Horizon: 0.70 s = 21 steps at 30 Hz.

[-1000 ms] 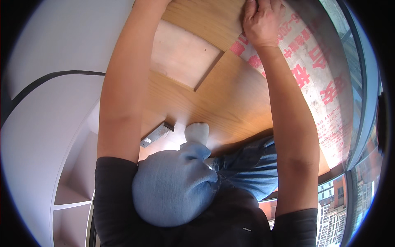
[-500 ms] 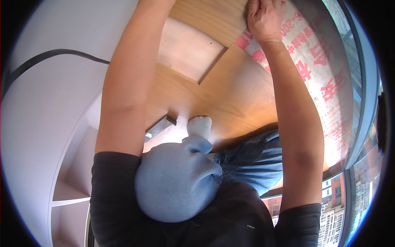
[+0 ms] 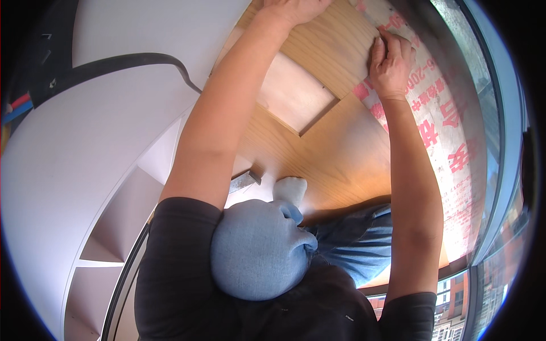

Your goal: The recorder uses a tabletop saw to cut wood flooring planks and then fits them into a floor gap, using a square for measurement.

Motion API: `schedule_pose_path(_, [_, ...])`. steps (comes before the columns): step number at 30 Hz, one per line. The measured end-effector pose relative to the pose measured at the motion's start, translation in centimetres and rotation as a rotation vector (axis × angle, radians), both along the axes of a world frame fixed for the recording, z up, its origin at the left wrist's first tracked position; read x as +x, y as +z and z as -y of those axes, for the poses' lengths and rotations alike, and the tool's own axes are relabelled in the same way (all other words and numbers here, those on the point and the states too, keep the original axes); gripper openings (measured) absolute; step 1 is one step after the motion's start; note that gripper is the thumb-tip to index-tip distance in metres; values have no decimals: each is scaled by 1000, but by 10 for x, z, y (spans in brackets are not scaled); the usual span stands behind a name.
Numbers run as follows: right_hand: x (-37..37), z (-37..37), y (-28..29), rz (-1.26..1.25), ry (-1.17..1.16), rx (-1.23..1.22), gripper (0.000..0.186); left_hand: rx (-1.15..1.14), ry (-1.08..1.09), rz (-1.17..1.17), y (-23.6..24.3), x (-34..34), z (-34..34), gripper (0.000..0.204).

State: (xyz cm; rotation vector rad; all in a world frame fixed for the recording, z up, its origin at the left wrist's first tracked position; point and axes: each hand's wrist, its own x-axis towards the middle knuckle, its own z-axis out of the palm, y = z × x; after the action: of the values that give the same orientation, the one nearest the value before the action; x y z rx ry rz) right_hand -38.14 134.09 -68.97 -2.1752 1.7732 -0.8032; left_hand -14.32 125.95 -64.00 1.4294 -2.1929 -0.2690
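Observation:
My left hand (image 3: pixel 293 11) reaches to the upper wood-grain board (image 3: pixel 321 42), its fingers partly cut off by the top edge of the picture. My right hand (image 3: pixel 391 65) lies at that board's right edge, fingers slightly bent and apart, touching it beside a pale sheet (image 3: pixel 455 136) with red print. Below the upper board, a pale rectangular panel (image 3: pixel 298 102) sits recessed beside a lower wood-grain board (image 3: pixel 341 153). A grey metal piece (image 3: pixel 243 181), partly behind my left arm, lies near my socked foot (image 3: pixel 290 190).
My bent denim-covered knee (image 3: pixel 259 250) occupies the lower middle. A white cabinet (image 3: pixel 68 159) with open shelves (image 3: pixel 114 216) stands on the left, crossed by a dark band (image 3: pixel 125 59); red and blue things (image 3: pixel 20 111) show beyond it. A window (image 3: pixel 500 170) curves along the right.
My left hand has moved right, coming into view at the top. My right hand has shifted down and right in the picture. The whole view has shifted, revealing more at the far left.

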Motion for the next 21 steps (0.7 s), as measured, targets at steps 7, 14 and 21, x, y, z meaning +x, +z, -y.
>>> schedule_pose_path(7, [-3, 7, -5, -23, 23, -43, 22, 6, -26, -45, -8, 4, 11, 24])
schedule_pose_path(14, [4, -11, 4, -68, 12, 15, 24, 50, 12, -13, -3, -2, -3, 22])
schedule_pose_path(21, [5, -15, 5, -48, -34, 36, 23, 5, 35, -34, -3, -6, -19, 21])
